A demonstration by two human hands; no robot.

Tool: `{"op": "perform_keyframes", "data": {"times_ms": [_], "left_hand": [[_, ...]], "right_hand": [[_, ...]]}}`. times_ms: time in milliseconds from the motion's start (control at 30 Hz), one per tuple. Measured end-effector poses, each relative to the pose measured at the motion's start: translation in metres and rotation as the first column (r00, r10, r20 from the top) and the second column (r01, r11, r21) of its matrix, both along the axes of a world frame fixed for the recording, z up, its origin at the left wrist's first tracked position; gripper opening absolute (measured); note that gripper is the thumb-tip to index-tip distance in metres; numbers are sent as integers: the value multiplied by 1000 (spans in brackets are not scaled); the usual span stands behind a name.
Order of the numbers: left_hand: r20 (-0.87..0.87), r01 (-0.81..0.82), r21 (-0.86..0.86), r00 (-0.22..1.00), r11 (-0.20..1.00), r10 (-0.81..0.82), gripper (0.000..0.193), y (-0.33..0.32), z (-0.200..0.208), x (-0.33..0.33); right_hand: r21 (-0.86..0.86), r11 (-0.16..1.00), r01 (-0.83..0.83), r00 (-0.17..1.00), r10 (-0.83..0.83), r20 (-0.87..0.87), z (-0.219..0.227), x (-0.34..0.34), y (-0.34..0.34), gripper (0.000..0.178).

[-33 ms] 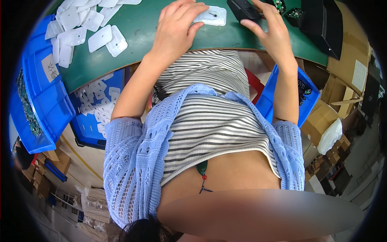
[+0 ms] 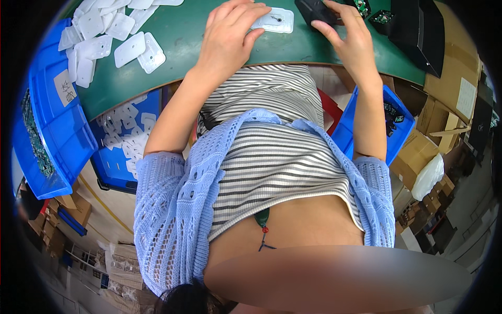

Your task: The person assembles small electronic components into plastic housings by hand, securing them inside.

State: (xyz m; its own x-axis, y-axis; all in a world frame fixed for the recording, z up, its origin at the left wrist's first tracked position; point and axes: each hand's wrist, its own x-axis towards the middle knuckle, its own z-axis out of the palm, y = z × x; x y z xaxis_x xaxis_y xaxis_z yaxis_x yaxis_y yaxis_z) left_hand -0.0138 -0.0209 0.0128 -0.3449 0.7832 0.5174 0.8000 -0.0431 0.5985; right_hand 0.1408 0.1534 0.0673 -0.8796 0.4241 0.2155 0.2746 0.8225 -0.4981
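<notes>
Right hand (image 2: 357, 44) has edged left, holding a black case (image 2: 315, 12); left hand (image 2: 225, 39), half-curled open, touches a white cover (image 2: 285, 19).

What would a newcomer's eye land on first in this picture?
Probably the striped top and light-blue knit cardigan, filling the middle. Then, at the top, the left hand at a white plate and the right hand holding a black case. The heap of white plastic pieces at upper left also stands out against the green table.
</notes>
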Motion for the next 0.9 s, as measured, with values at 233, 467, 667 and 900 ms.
{"op": "perform_keyframes", "data": {"times_ms": [233, 467, 667, 900], "left_hand": [[311, -26, 375, 945, 927, -99, 42, 7, -12, -1], [187, 41, -35, 982, 999, -34, 39, -8, 6, -7], [118, 61, -141, 992, 988, -44, 41, -15, 7, -7], [15, 95, -292, 995, 952, -94, 44, -22, 23, -16]], "right_hand": [[-101, 990, -98, 982, 80, -169, 15, -13, -22, 32], [34, 912, -408, 779, 367, -509, -38, -31, -16, 32], [91, 910, -404, 786, 396, -474, -30, -31, -21, 37], [-89, 966, -243, 969, 238, -61, -12, -23, -32, 42]]}}
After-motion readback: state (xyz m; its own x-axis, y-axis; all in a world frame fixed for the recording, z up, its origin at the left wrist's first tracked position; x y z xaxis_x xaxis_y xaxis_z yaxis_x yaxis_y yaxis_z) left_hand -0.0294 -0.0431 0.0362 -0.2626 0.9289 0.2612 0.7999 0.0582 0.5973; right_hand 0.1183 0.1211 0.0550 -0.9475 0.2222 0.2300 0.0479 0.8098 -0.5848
